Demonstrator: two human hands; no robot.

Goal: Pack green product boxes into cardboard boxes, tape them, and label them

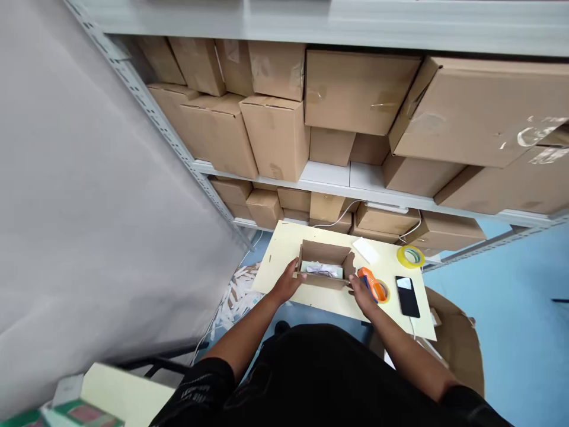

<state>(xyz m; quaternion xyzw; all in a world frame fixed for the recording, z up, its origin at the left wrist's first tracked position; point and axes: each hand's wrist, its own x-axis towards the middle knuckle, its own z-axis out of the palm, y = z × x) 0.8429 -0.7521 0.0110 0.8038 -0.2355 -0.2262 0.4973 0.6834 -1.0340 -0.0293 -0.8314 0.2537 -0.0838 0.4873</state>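
A small open cardboard box (323, 282) stands on the cream table, its top edges raised. My left hand (287, 284) grips its left side, with the thumb at the near left corner. At the near right corner, my right hand (361, 295) is closed on the box wall. Inside the box lies a crumpled white wrapped item (323, 270) on something pale green; what it is I cannot make out. Just right of my right hand sits an orange tape dispenser (373, 284) with a roll of tape in it.
On the cream table (284, 249) also lie a white card or pad (365, 250), a yellow tape roll (410, 257) and a black phone (407, 296). Shelves (329, 174) stacked with cardboard boxes (275, 139) rise behind. Paper scraps (237, 296) litter the floor at left.
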